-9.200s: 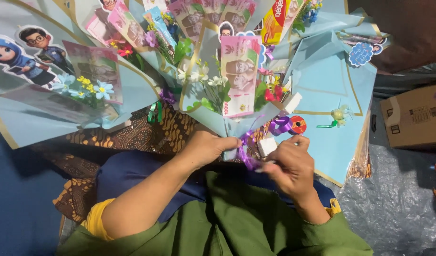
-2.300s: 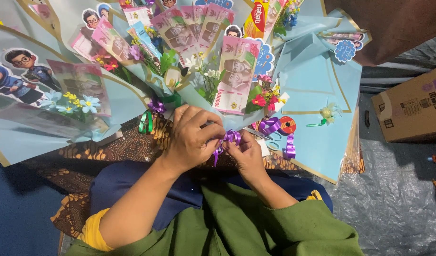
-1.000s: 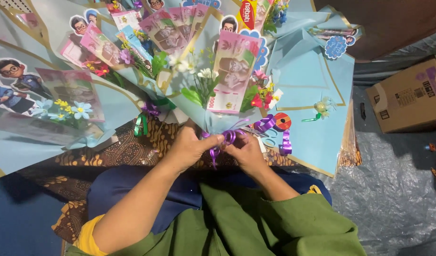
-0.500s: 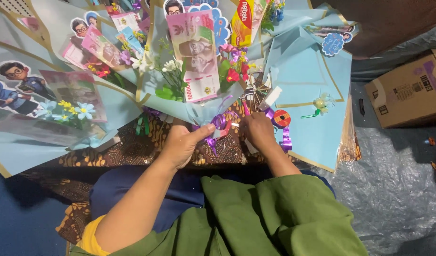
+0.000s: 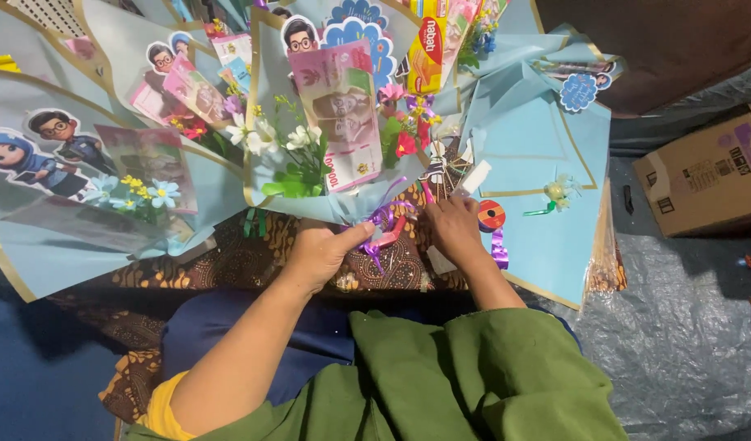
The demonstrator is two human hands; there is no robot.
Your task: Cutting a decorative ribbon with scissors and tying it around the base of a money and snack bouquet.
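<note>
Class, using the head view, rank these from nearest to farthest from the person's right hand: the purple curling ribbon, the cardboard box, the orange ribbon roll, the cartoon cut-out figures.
From the right hand:
1. Orange ribbon roll, just to its right.
2. Purple curling ribbon, to its left, by the left hand.
3. Cardboard box, far right.
4. Cartoon cut-out figures, far left.

A brown patterned cloth (image 5: 253, 261) covered the floor beneath the pale blue wrapped bouquets (image 5: 547, 171). Beyond the cloth's right edge lay grey plastic sheeting (image 5: 686, 327), with a cardboard box (image 5: 706, 171) resting on it near the far side.
</note>
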